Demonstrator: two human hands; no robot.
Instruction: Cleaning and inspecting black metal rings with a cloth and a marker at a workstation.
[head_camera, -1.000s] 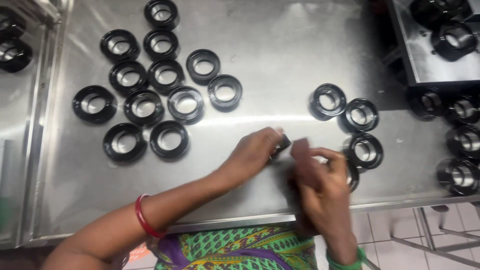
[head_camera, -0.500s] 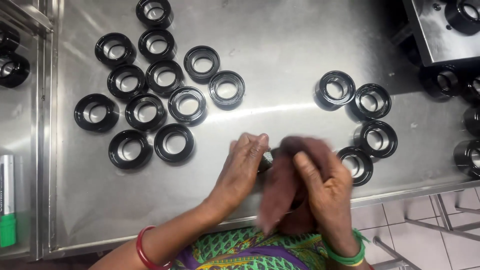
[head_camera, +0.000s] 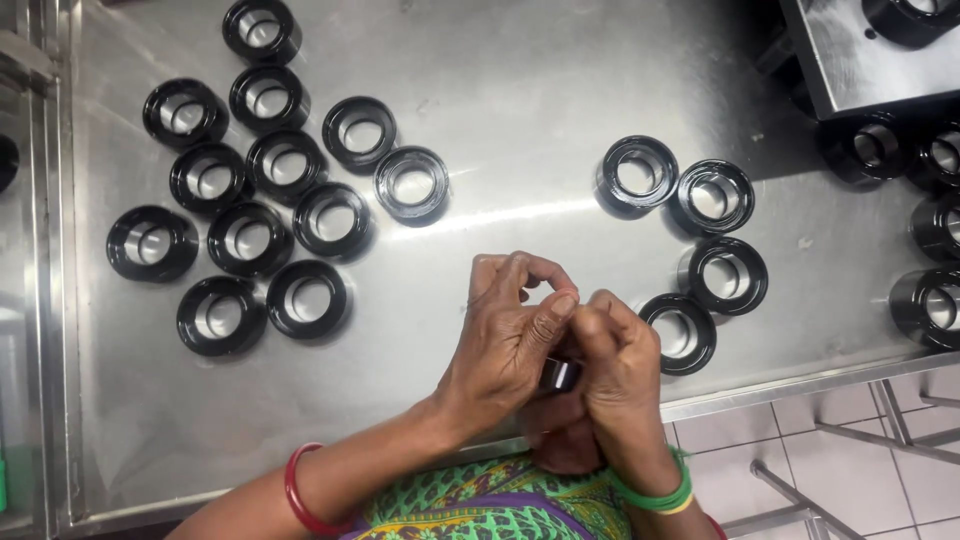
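Observation:
My left hand (head_camera: 505, 335) and my right hand (head_camera: 615, 375) are pressed together over the front edge of a steel table (head_camera: 520, 120). Between them sits a small black part (head_camera: 561, 374), mostly hidden by the fingers; both hands close around it. A red bangle circles my left wrist and green bangles my right. To the left lies a cluster of several black rings (head_camera: 250, 200). Nearest my right hand is a black ring (head_camera: 681, 331), one of several (head_camera: 700, 240) on that side.
More black cylindrical parts (head_camera: 930, 230) crowd the right edge, under a raised steel block (head_camera: 870, 50). A side tray (head_camera: 20, 300) runs along the left. Tiled floor and a metal frame (head_camera: 850, 440) show below the table's front edge.
Both hands have stayed together at the front edge, curling tighter around the small part. The view has shifted down, so the rings sit higher in the picture.

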